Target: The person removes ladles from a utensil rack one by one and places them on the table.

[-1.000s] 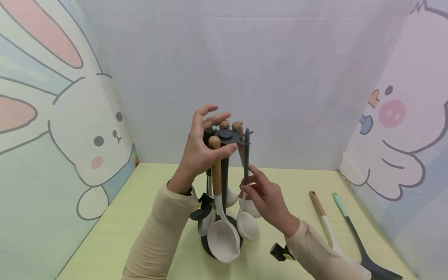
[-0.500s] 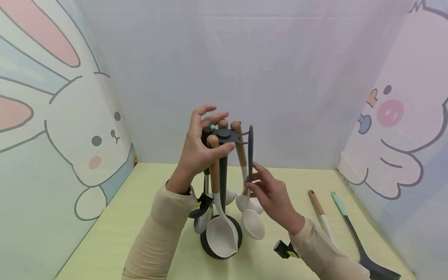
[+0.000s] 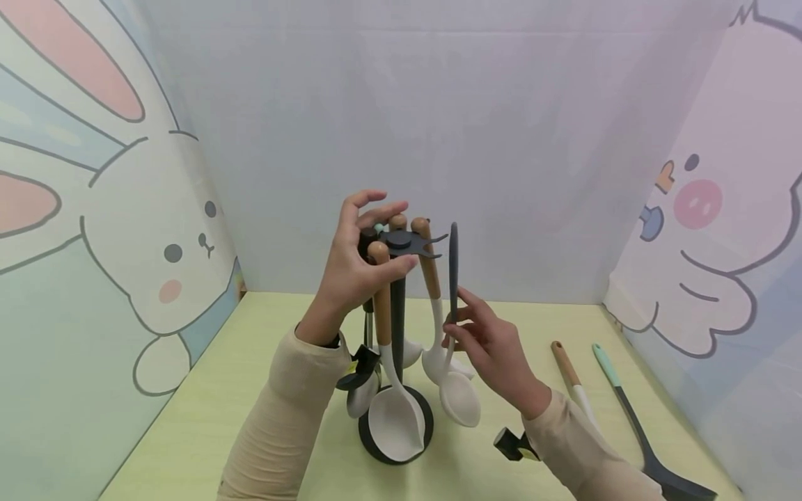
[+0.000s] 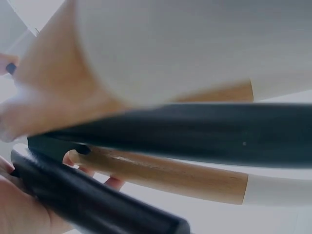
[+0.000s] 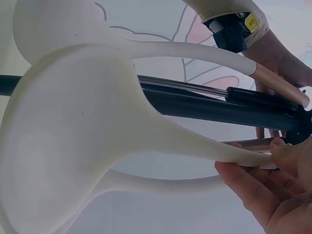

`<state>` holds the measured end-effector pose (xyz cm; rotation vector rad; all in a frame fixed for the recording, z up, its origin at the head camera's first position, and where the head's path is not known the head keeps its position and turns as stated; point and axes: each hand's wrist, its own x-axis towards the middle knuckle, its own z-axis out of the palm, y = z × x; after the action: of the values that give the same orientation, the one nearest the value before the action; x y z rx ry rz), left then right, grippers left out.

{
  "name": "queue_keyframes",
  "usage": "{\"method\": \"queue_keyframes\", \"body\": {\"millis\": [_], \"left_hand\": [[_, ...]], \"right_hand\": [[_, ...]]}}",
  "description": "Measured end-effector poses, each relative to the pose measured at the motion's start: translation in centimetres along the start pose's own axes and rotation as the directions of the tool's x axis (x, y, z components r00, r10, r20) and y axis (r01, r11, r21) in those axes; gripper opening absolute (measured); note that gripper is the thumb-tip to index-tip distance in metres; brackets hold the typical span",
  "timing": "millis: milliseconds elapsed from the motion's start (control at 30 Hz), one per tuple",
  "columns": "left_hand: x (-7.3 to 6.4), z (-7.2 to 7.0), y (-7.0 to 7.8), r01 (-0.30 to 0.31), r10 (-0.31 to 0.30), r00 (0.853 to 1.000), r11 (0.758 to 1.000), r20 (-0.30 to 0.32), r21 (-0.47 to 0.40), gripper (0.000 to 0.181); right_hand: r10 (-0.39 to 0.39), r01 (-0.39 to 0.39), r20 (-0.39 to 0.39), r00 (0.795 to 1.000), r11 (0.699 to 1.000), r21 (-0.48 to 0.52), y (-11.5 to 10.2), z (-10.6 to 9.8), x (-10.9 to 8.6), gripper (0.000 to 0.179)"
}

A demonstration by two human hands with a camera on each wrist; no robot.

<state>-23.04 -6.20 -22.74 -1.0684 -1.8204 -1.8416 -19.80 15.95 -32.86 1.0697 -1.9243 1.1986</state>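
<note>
In the head view, a black utensil rack [image 3: 399, 241] stands upright on a round base, hung with several utensils. My left hand [image 3: 354, 271] grips around its top, thumb in front and fingers behind, two of them raised. With thumb and fingers, my right hand [image 3: 498, 351] pinches a spoon [image 3: 461, 401] with a grey handle and white bowl. The spoon hangs bowl down, its handle top just right of the rack's hooks. A white ladle [image 3: 396, 426] with a wooden handle hangs in front. In the left wrist view, the rack's post [image 4: 224, 134] runs between handles.
On the table [image 3: 207, 417] at the right lie a wooden-handled white utensil [image 3: 567, 365], partly hidden by the right sleeve, and a black turner [image 3: 677, 480] with a mint handle. A grey wall [image 3: 401, 104] closes off the back, with cartoon-printed walls on both sides.
My right hand has moved to the right with the spoon, and a gap now shows between its handle and the rack's hooks. The left hand stays on the rack top.
</note>
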Motion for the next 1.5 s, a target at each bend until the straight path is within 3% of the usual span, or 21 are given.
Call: {"method": "queue_keyframes", "body": {"millis": [800,1000,1233,1500], "left_hand": [[0.2,-0.5,0.0,0.018,-0.018,1.000,1.000,0.001,-0.001,0.079],[0.3,-0.6,0.0,0.010,-0.010,1.000,1.000,0.019,-0.019,0.079],[0.4,-0.7,0.0,0.008,-0.006,1.000,0.999,0.028,-0.041,0.078],[0.3,-0.7,0.0,0.017,-0.015,0.999,0.998,0.035,-0.061,0.077]], "right_hand": [[0.053,-0.057,-0.048,0.997,0.996,-0.067,1.1,-2.7,-0.9,0.071],[0.141,-0.143,-0.033,0.989,0.986,-0.082,1.2,-3.4,-1.2,0.069],[0.294,-0.293,-0.010,0.956,0.948,-0.121,1.1,-4.3,-1.7,0.064],[0.306,-0.306,-0.026,0.952,0.940,-0.148,2.0,-4.9,-2.7,0.064]]}}
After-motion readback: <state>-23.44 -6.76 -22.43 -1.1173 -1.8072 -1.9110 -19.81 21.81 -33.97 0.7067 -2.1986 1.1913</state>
